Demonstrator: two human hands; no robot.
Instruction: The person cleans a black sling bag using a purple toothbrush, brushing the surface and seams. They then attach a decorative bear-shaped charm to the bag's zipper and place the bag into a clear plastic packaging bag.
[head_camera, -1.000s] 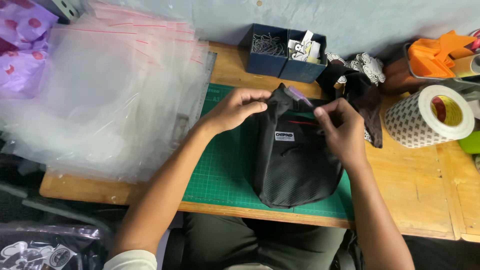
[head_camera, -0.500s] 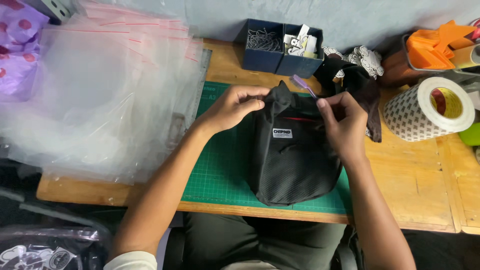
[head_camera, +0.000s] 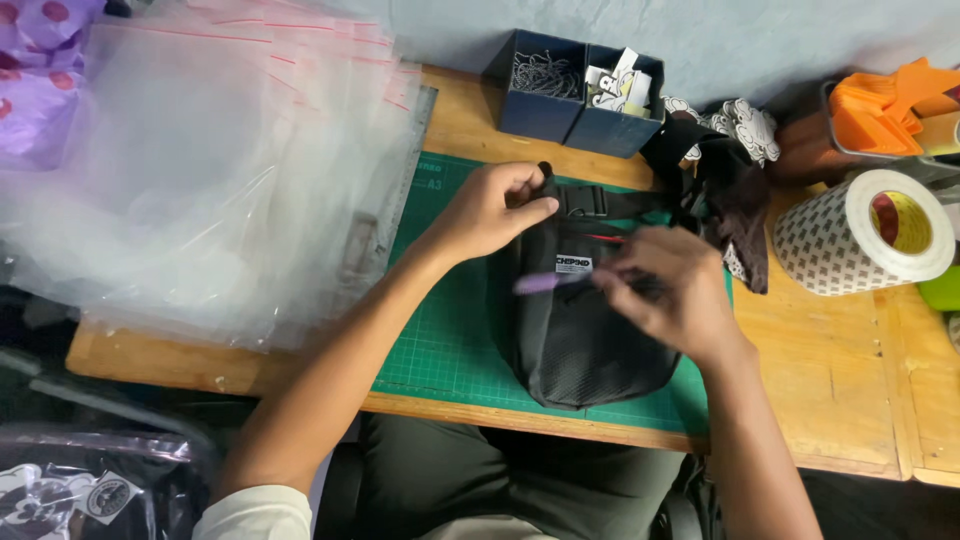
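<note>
**Brushing down a black pouch bag on the cutting mat**

So the black pouch bag (head_camera: 580, 320) lies flat on the green cutting mat (head_camera: 440, 330), roughly in the middle of the wooden table (head_camera: 850, 380), buckle end pointing away from the person. The left hand (head_camera: 495, 210) has its fingers closed on the top left corner of the bag, pinning it. The right hand (head_camera: 665, 295) is blurry, but its fingers look wrapped around a small purple brush (head_camera: 545, 283) with the tip poking left across the front panel.

My take on doing this well: pull the fabric taut with that pinning hand so it doesn't bunch, and use short light strokes in one direction, or lint just gets pushed around. Go easy near the white label (head_camera: 573, 263).

Around it: a stack of clear zip bags (head_camera: 200, 170) to the left, two dark blue boxes (head_camera: 580, 95) at the back, a big tape roll (head_camera: 865, 230) on the right.
</note>
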